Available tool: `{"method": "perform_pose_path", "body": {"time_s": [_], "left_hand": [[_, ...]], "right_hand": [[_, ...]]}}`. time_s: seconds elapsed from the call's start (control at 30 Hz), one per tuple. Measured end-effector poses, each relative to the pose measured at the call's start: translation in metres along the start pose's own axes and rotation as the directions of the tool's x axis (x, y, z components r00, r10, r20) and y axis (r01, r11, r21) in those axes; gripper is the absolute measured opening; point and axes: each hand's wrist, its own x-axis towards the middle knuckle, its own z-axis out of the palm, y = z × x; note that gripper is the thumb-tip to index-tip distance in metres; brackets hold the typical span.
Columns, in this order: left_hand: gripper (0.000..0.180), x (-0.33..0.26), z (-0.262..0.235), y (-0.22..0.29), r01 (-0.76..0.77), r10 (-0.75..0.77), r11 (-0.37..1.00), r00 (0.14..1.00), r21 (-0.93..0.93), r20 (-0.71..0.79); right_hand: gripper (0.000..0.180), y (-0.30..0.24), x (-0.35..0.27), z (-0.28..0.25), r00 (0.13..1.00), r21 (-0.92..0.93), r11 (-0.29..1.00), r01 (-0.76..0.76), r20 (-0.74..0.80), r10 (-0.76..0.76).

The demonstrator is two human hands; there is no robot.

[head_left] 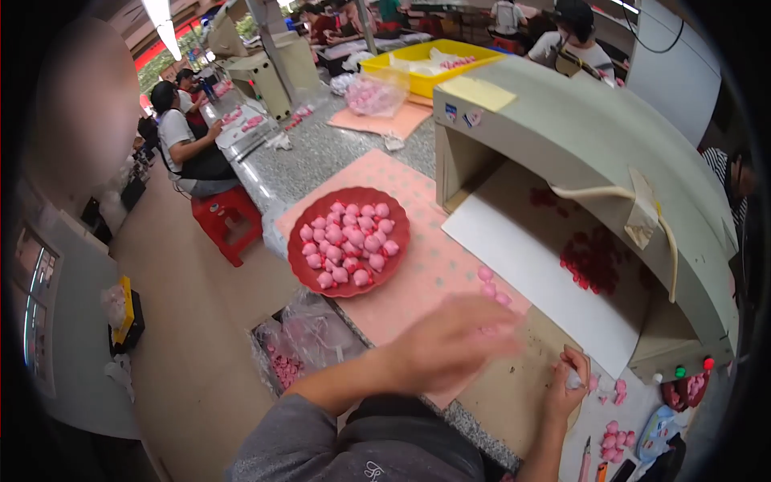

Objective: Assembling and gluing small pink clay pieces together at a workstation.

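My left hand (462, 341) is smeared by motion over the front edge of the pink spotted cloth (426, 249); whether it holds anything does not show. Small round pink pieces (486, 274) lie just beyond its fingers. Over the brown board (518, 402), my right hand (566, 381) is closed around a small whitish thing (573, 378) of unclear kind. Loose pink pieces (620, 391) lie beside that hand, with a cluster of pink figures (615, 442) nearer me. A red scalloped bowl (301, 269) on the cloth holds several pink figures with red parts.
A grey hooded box (578, 128) stands at the right, with red pieces (594, 261) inside. An open drawer (301, 333) below the table edge holds plastic and pink bits. Tools (586, 462) lie lower right. A yellow tray (430, 68) stands behind; people (189, 140) sit at far tables.
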Motion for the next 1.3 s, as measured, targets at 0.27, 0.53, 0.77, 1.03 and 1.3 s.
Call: {"method": "perform_pose_path", "body": {"time_s": [0.27,0.53,0.77,1.03,1.3], "left_hand": [[0.037,0.033,0.014,0.064,-0.280,0.466,0.814,0.837,-0.508,0.286],[0.019,0.022,0.032,0.024,-0.077,0.061,0.989,0.990,-0.126,-0.129],[0.031,-0.023,0.057,-0.154,0.301,-0.360,0.928,0.874,0.220,0.325],[0.029,-0.022,0.058,-0.158,0.610,-0.628,0.723,0.776,-0.325,0.058],[0.044,-0.037,0.132,-0.079,0.355,-0.579,-0.410,0.610,-0.840,0.540]], "right_hand": [[0.021,0.006,0.013,0.006,0.994,-0.084,0.991,0.104,0.050,-0.100],[0.023,0.001,0.011,-0.002,0.992,-0.053,0.995,0.082,0.103,-0.076],[0.024,-0.004,0.004,0.001,0.985,-0.037,0.999,0.023,0.172,-0.016],[0.022,0.010,0.008,0.009,0.989,0.014,0.998,-0.054,0.136,0.051],[0.023,0.033,0.111,0.025,0.994,-0.346,0.938,0.012,-0.098,-0.049]]}}
